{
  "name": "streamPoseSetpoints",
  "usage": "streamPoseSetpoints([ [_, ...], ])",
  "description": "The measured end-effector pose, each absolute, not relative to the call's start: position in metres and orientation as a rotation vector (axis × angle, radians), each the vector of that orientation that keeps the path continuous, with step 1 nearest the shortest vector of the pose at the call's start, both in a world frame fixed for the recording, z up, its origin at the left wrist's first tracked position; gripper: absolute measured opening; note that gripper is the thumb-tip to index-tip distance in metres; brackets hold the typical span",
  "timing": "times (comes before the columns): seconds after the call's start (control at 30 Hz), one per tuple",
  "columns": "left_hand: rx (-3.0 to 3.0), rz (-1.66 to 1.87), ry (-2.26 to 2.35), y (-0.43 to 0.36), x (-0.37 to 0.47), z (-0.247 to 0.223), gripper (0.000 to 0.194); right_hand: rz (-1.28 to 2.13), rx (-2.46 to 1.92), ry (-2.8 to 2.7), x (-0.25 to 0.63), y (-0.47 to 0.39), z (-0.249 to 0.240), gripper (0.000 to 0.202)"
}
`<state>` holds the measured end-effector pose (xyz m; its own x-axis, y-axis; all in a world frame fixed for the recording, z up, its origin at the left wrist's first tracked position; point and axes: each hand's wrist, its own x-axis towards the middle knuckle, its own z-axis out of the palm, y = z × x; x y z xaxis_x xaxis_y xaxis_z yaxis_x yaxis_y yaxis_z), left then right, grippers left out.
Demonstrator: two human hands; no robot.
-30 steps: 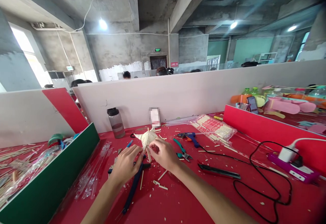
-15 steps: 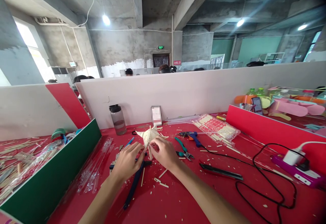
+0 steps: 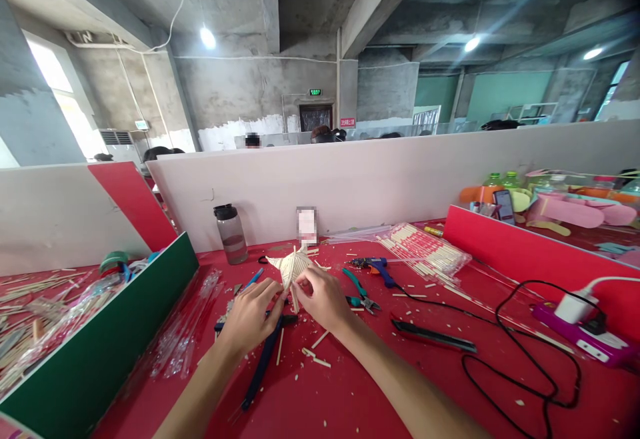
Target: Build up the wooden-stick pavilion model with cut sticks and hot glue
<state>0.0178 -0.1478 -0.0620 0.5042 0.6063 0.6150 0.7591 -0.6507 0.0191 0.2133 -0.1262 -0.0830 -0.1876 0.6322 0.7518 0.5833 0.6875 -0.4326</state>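
Note:
Between my two hands is a pale model built of thin wooden sticks, rounded in the middle with pointed parts sticking out. My left hand is closed, thumb and fingertips pinching at the model's near end. From the other side my right hand pinches the same near end, thumb against forefinger. A short stick points down from between the fingertips. The exact contact points are hidden by my fingers. Dark-blue-handled pliers lie just below my left hand.
Right of my hands lie green-handled cutters, a blue glue gun with its black cable, and a black utility knife. Bagged sticks lie behind them. A water bottle stands back left. A green divider and purple power strip flank the table.

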Motion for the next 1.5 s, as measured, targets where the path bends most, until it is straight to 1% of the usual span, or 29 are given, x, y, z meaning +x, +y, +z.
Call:
streamPoseSetpoints([
  [0.1, -2.494, -0.874, -1.155, -0.1481, 0.018, -0.0615, 0.019, 0.059, -0.95, -1.859, 0.215, -0.1265, -0.0848, 0.013],
  [0.3, -2.493, -0.888, -1.126, -0.1493, 0.0195, -0.0591, 0.018, 0.065, -0.949, -1.886, 0.2205, -0.1263, -0.0851, 0.007],
  [0.73, -2.503, -0.867, -1.159, -0.149, 0.0188, -0.0602, 0.02, -0.096, -0.921, -1.912, 0.2146, -0.1212, -0.0881, 0.009],
  [1.0, -2.508, -0.866, -1.159, -0.1488, 0.0192, -0.0607, 0.02, -0.081, -0.923, -1.904, 0.2149, -0.1222, -0.0895, 0.01],
  [1.3, -2.503, -0.864, -1.161, -0.1477, 0.0177, -0.0629, 0.019, -0.063, -0.921, -1.892, 0.219, -0.1242, -0.0874, 0.005],
  [1.5, -2.496, -0.865, -1.148, -0.1486, 0.0192, -0.0611, 0.019, 0.039, -0.993, -1.819, 0.2124, -0.1259, -0.0845, 0.012],
])
